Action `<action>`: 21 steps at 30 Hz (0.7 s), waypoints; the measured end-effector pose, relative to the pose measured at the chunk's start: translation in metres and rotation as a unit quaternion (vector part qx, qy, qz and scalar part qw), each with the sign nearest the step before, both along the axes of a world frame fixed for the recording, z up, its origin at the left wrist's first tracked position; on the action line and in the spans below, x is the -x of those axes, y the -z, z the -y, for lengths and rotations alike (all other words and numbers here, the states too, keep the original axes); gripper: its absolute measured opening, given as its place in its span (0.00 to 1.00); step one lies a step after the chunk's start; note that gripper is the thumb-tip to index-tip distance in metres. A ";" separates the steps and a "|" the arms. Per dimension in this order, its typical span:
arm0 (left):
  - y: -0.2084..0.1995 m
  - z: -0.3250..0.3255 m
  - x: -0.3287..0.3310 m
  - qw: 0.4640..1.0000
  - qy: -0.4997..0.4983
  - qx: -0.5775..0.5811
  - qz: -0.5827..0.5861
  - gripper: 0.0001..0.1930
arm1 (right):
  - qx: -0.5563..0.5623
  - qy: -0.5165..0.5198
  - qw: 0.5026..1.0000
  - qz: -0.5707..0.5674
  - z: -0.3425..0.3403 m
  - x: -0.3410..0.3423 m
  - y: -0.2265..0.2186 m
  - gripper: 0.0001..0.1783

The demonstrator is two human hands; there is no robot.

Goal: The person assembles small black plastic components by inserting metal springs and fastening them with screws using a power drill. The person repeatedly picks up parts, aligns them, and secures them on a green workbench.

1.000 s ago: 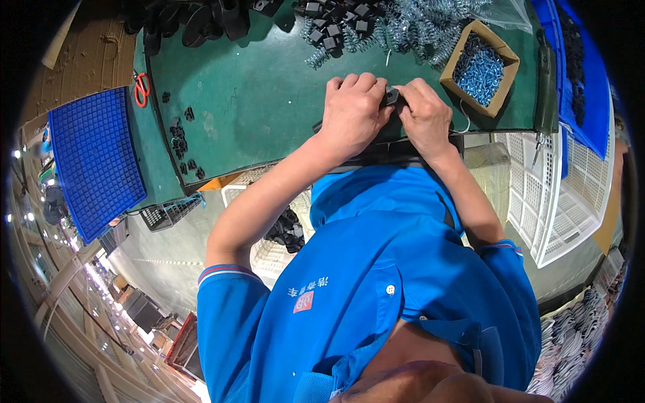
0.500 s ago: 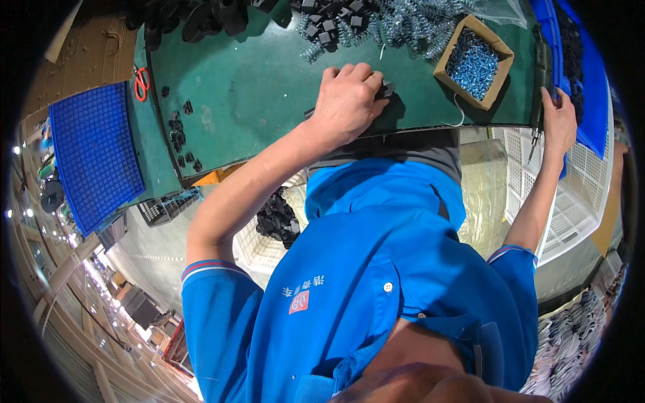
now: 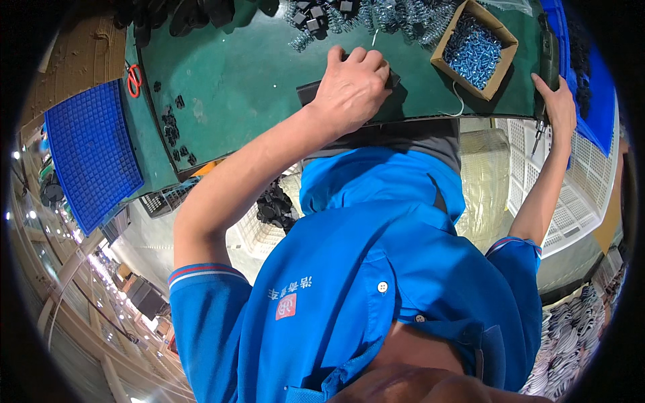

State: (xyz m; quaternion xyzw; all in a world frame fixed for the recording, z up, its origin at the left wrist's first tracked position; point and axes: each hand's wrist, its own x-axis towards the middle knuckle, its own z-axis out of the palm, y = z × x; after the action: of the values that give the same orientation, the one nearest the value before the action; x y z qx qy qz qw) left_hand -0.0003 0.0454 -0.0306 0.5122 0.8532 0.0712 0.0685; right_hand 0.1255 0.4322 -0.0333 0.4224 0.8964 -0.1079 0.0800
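One dark bar-shaped part (image 3: 310, 92) lies on the green table (image 3: 228, 101) beneath the left hand (image 3: 352, 91), whose fingers curl over its middle and grasp it. The palm and knuckles hide that middle, and the fingertips are hard to make out; only the bar's two ends show, one to either side of the fingers. Its long axis runs left to right, the right end angled slightly away from the person.

One power screwdriver (image 3: 549, 54) stands at the right hand (image 3: 562, 111), the thumb and the other fingers on different sides of its body. Whether they close on it cannot be told, since the hand covers part of it. Its long axis runs away from the person, and its single bit points back toward the body.

Between the two hands, beyond the fingers, sits one carton (image 3: 501, 72) of blue screws (image 3: 471, 54), too many to count. Ahead of the left fingers are heaped springs (image 3: 410, 23), cut off by the upper edge, and several black blocks (image 3: 312, 19). Far left of those fingers lie roughly ten small black pieces (image 3: 169, 124), some overlapping, and one pair of red-handled scissors (image 3: 134, 80).
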 end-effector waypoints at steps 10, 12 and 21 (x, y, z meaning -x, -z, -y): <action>0.011 0.007 -0.003 0.998 -0.040 -0.049 0.010 0.21 | 0.480 0.039 0.628 -0.611 0.066 -0.032 -0.027 0.18; 0.010 0.006 -0.001 0.998 -0.038 -0.039 0.012 0.21 | 0.502 -0.013 0.590 -0.632 0.093 -0.018 -0.042 0.19; 0.015 0.005 -0.001 0.997 -0.045 -0.061 0.011 0.20 | 0.462 -0.143 0.555 -0.677 0.195 0.069 -0.054 0.24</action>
State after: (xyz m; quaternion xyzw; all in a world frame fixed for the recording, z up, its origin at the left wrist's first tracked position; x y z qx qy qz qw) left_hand 0.0011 0.0406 -0.0452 0.4755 0.8687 0.1321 0.0434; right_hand 0.0562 0.2370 0.0207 -0.0031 0.5624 -0.7483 -0.3519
